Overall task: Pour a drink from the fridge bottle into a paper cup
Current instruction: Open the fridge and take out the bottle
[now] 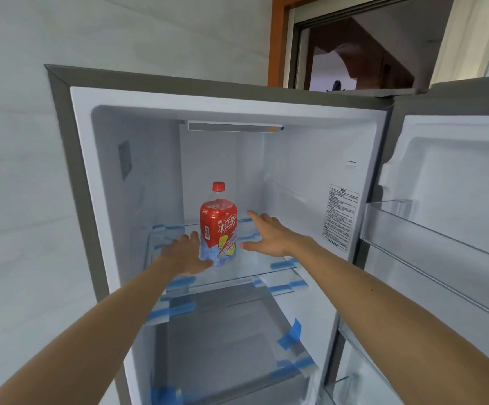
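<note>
A plastic drink bottle (218,226) with a red cap and a red-and-blue label stands upright on the top glass shelf (255,267) of the open fridge. My left hand (186,254) is at the bottle's lower left side, fingers spread, touching or nearly touching the label. My right hand (268,233) hovers just right of the bottle with fingers apart, a small gap between it and the label. Neither hand has closed round the bottle. No paper cup is in view.
The fridge door (453,206) stands open at the right, with clear door bins (413,238). Lower glass shelves (231,331) carry blue tape strips. A grey wall lies to the left, a window frame (278,42) above the fridge.
</note>
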Available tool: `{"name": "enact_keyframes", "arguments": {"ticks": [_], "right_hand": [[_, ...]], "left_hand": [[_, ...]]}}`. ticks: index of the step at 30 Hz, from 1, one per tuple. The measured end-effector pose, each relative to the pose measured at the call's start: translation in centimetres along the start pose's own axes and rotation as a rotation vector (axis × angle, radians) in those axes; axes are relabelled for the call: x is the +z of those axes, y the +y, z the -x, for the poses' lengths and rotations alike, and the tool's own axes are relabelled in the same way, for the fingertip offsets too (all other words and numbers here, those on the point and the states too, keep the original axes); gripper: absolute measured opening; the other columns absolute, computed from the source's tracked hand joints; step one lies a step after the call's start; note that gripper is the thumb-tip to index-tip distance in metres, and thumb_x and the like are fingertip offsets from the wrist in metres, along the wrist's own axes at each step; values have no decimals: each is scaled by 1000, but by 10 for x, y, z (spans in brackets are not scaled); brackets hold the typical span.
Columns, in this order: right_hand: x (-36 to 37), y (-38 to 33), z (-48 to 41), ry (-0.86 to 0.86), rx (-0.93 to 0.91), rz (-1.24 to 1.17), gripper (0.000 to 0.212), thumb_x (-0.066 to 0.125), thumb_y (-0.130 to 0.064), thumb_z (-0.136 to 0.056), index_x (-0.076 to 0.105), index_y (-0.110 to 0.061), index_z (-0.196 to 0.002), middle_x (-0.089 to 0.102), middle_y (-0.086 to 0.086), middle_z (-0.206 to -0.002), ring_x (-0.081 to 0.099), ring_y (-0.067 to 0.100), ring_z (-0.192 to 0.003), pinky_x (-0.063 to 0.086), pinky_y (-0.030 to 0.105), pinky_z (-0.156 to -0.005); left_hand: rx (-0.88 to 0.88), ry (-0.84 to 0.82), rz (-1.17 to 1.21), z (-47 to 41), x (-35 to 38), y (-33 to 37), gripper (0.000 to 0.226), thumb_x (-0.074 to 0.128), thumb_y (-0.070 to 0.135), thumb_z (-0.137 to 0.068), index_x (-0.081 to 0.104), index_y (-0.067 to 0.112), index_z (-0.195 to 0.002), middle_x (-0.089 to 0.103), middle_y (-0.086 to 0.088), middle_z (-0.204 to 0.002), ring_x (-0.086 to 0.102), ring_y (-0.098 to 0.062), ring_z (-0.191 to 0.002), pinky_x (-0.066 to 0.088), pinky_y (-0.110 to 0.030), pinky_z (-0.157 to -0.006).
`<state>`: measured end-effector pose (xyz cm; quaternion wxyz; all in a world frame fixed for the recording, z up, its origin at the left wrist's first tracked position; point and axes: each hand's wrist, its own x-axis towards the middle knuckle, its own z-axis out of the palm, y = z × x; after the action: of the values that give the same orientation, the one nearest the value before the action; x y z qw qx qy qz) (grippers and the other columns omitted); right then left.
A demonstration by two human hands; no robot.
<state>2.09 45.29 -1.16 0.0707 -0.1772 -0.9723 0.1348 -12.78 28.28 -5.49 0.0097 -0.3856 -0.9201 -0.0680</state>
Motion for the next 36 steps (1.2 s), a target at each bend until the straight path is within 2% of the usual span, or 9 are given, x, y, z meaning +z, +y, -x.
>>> {"name": "enact_keyframes", "arguments": {"ticks": [7, 11, 14, 17, 20, 25, 28, 32, 36], "right_hand": [[6, -8, -65, 2, -19, -361, 100, 73, -53, -81, 10, -32, -155, 31, 11, -155, 36, 32, -141, 36, 56, -112], [5, -6, -93, -23, -26, -504, 106, 80, -35, -80, 8, -26, -157, 36, 10, -154, 40, 28, -139, 38, 44, -110], [2, 0, -109, -71, -61, -553, 110, 85, -31, -74, 12, -30, -156, 39, 8, -150, 43, 25, -135, 40, 42, -109], [3, 3, -120, -185, -98, -626, 101, 83, -21, -76, 20, -30, -154, 46, 2, -145, 44, 22, -134, 43, 39, -106], [4, 1, -125, -284, -89, -712, 102, 84, -19, -69, 25, -29, -151, 51, 1, -140, 50, 24, -128, 47, 48, -104], [4, -7, -129, -191, -68, -721, 83, 87, -7, -68, 39, -21, -134, 57, 4, -130, 57, 23, -120, 56, 34, -88], [4, -9, -124, -128, -51, -709, 82, 90, -10, -64, 44, -21, -131, 60, 2, -125, 61, 21, -113, 57, 38, -89], [1, -13, -108, -51, -37, -718, 78, 92, -9, -61, 53, -19, -128, 67, 3, -119, 66, 23, -108, 56, 43, -91], [3, -18, -86, 36, -52, -691, 74, 95, -14, -56, 59, -18, -121, 71, 2, -113, 70, 20, -101, 57, 46, -92]], "left_hand": [[-30, -30, 17, -26, 17, -10, 82, 61, 63, -87, 33, 13, -145, 51, -10, -143, 56, -27, -123, 50, -39, -98], [-32, -44, 48, -35, 22, -15, 85, 63, 65, -84, 33, 14, -146, 49, -11, -145, 55, -28, -126, 49, -42, -102], [-32, -57, 68, -39, 25, -17, 84, 63, 63, -85, 33, 14, -147, 48, -11, -147, 53, -29, -129, 49, -42, -102], [0, -71, 74, -38, 24, -14, 82, 64, 59, -87, 33, 14, -147, 47, -10, -147, 52, -28, -130, 48, -43, -104], [13, -89, 84, -39, 25, -13, 84, 65, 59, -86, 31, 15, -149, 46, -9, -149, 51, -29, -131, 47, -46, -105], [-29, -104, 76, -40, 25, -17, 90, 64, 64, -84, 29, 15, -150, 43, -10, -152, 49, -30, -133, 47, -47, -106], [-82, -168, 108, -38, 24, -16, 81, 56, 56, -92, 25, 14, -154, 34, -13, -158, 42, -33, -140, 42, -49, -111], [-204, -173, 383, -31, 5, -9, 53, 38, 32, -103, 36, 3, -147, 43, -20, -150, 45, -36, -135, 40, -46, -111], [-305, -149, 807, -19, -8, -4, 55, 27, 40, -107, 41, 2, -144, 49, -21, -144, 52, -37, -126, 42, -45, -105]]}}
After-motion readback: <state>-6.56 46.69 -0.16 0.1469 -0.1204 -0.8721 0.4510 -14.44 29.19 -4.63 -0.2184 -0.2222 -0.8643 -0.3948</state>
